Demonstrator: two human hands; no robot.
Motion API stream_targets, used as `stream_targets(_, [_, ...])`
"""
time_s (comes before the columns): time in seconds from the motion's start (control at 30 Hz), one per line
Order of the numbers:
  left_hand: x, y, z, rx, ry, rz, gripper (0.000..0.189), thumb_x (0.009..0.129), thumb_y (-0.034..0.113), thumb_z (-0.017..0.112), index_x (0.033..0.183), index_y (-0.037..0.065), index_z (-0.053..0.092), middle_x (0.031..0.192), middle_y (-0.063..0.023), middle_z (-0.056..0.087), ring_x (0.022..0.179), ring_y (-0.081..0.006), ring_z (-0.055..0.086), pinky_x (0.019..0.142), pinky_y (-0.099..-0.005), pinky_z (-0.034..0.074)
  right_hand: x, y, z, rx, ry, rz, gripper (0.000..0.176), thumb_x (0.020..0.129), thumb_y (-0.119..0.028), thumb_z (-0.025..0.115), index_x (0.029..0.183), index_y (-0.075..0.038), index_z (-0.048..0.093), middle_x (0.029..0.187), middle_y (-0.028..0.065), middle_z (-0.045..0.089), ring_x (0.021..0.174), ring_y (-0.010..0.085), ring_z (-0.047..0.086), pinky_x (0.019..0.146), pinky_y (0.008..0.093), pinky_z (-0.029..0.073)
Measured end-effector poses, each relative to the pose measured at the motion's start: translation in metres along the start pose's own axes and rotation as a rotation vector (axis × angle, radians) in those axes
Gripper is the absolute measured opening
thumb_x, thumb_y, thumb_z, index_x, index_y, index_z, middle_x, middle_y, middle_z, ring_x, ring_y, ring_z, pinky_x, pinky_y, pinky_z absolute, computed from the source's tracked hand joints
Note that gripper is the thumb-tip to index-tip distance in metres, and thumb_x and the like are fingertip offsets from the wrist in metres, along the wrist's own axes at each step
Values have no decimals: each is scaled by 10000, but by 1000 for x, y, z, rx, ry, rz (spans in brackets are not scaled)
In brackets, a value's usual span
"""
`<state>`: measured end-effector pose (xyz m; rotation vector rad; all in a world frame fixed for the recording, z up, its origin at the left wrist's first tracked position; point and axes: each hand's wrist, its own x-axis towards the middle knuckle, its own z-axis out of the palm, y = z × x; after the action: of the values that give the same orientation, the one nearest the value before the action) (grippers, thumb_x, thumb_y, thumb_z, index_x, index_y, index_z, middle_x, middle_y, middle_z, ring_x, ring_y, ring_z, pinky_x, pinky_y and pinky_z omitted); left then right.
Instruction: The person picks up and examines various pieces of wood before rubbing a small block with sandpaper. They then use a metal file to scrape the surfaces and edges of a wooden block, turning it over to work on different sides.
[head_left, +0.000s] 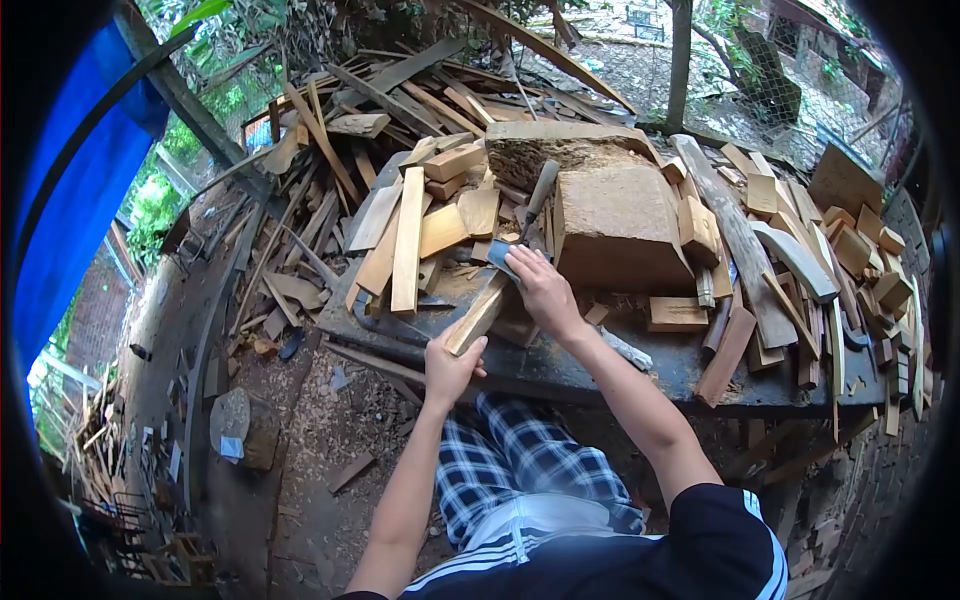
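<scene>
My left hand (453,366) is closed around the near end of a wooden block (478,318), which slants up and away over the bench's front edge. At the block's far end my right hand (541,289) presses down with a piece of blue-grey sandpaper (499,254) under its fingers. The palm side of the right hand is hidden. Just beyond the sandpaper, a tool with a grey handle (543,188) leans against a large wood block (615,215); its working end is hard to make out.
The dark workbench (590,378) carries several cut wood pieces, including a pale board (408,240) at left and a grey plank (735,240) at right. Behind it rises a scrap pile (400,95). A stump (245,425) stands on the chip-strewn ground at left.
</scene>
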<state>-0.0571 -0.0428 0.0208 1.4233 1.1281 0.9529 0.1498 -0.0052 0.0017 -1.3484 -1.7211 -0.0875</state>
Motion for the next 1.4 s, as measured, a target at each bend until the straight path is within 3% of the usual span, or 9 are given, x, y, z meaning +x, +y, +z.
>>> stream_targets(0.2, [1, -32, -12, 10, -13, 4, 182, 867, 22, 676, 1032, -49, 649, 728, -57, 656, 558, -123, 623, 503, -281, 550, -33, -68, -6, 72, -159, -397, 312, 840, -32, 571, 1137, 51, 622, 1219, 188, 647, 1198, 300, 606, 1048, 414, 488])
stream_targets(0.4, [1, -4, -5, -17, -14, -25, 367, 878, 37, 669, 1234, -35, 618, 787, -38, 653, 570, -80, 598, 482, -244, 546, 3, -16, 3, -103, 44, 17, 307, 834, -5, 555, 1135, 1, 614, 1154, 182, 657, 1114, 357, 628, 947, 410, 535])
stream_targets(0.83, [-3, -9, -1, 56, 13, 35, 293, 828, 32, 687, 1107, -53, 658, 753, -74, 674, 532, -107, 613, 461, -273, 530, -22, -62, -8, 73, -101, -168, 337, 833, 1, 576, 1162, 12, 643, 1271, 202, 624, 1226, 341, 582, 1070, 431, 465])
stream_targets(0.9, [-5, -39, -5, 278, 120, 547, 223, 787, 26, 696, 993, -52, 664, 750, -80, 684, 535, -141, 639, 460, -306, 530, -36, -82, -15, 134, -229, -402, 355, 840, -12, 567, 1190, 7, 617, 1227, 220, 635, 1192, 336, 606, 1066, 423, 465])
stream_targets(0.97, [-7, -28, -5, 87, 29, -27, 295, 812, 40, 702, 1090, -51, 660, 777, -78, 687, 540, -123, 630, 454, -286, 523, -23, -55, -14, 104, -144, -387, 363, 827, 9, 557, 1185, 4, 615, 1223, 188, 640, 1166, 330, 616, 1022, 414, 498])
stream_targets(1.1, [-9, -11, 2, 5, 23, 15, 487, 871, 82, 705, 1321, -39, 563, 806, -72, 684, 517, -91, 592, 432, -249, 505, 2, -24, -3, 71, -13, -106, 368, 826, 33, 538, 1187, 11, 605, 1186, 203, 637, 1110, 384, 614, 970, 434, 510])
stream_targets(1.23, [-8, -31, -2, 38, 62, 13, 289, 810, 36, 686, 1069, -86, 642, 746, -105, 698, 571, -140, 669, 447, -278, 526, -32, -80, -6, 119, -137, -342, 311, 862, 9, 554, 1163, 1, 630, 1201, 199, 650, 1158, 338, 621, 1046, 423, 481])
stream_targets(1.27, [-7, -48, 0, 190, 141, 392, 206, 787, 27, 667, 955, -88, 633, 714, -118, 699, 582, -163, 691, 451, -288, 530, -35, -78, -8, 89, -189, -429, 315, 858, -31, 584, 1167, -6, 638, 1227, 191, 648, 1186, 320, 616, 1082, 418, 457])
stream_targets(1.4, [-13, -8, 4, -11, 49, 32, 454, 858, 104, 701, 1275, -42, 596, 821, -100, 696, 493, -110, 606, 419, -259, 504, -2, -20, -8, 41, -98, -151, 347, 853, -21, 610, 1200, -12, 624, 1257, 188, 632, 1226, 337, 578, 1058, 414, 472])
